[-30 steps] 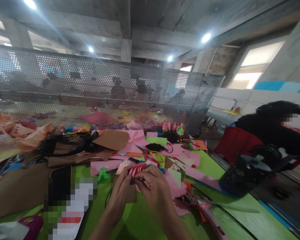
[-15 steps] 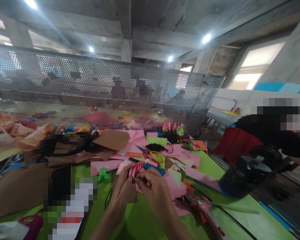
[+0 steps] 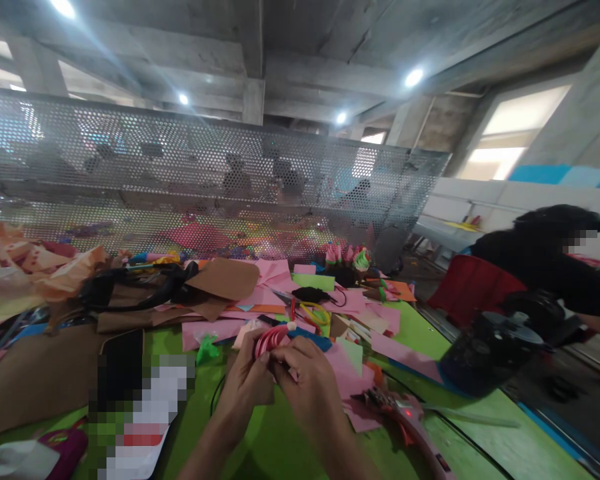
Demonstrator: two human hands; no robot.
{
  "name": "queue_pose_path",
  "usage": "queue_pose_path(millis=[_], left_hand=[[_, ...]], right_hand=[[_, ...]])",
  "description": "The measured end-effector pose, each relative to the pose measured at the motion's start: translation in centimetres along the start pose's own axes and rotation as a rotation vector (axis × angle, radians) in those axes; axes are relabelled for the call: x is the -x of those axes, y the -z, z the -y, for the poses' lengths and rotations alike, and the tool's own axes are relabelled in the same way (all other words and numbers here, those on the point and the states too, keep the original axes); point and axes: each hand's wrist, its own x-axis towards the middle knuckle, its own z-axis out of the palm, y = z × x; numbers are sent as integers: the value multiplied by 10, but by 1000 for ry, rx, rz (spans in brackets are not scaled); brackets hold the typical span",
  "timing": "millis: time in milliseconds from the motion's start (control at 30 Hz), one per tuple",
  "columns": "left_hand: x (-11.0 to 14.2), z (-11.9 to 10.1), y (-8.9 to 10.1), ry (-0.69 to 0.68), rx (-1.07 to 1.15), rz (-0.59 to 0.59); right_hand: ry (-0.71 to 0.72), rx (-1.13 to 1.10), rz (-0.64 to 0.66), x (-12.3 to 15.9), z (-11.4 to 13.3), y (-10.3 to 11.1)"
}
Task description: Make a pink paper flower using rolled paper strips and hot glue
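My left hand (image 3: 245, 383) and my right hand (image 3: 307, 380) meet over the green table (image 3: 275, 447), both with fingers pinched on a small folded pink paper piece (image 3: 270, 339) that fans out above my fingertips. The piece stands just above the tabletop, in front of a heap of pink paper sheets (image 3: 350, 373). My thumbs press together at its lower edge. What lies under my palms is hidden.
Brown card sheets (image 3: 225, 277), scissors with red and yellow handles (image 3: 313, 312) and a black strap (image 3: 135, 290) litter the table. A glue gun (image 3: 405, 417) lies at the right. A perforated metal screen (image 3: 205, 187) backs the table. A person in black (image 3: 545, 257) sits at the right by a red chair (image 3: 467, 287).
My hands stay together on the pink piece; the right hand's fingers have shifted slightly down and left along it. The person at the right has moved a little.
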Motion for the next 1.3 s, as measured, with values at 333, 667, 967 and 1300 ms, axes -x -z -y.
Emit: queue_pose_path(millis=[333,667,967,1300], left_hand=[[4,-4,2,26,5,37],[2,1,-2,29,57,1],[5,-5,1,25,33,43],[-2,8,3,7,51,62]], right_hand=[[42,129,-33,2,-1,-3],[11,42,-2,-1,0,-1],[-1,38,-10,-1,1,0],[-12,57,-2,0,1,1]])
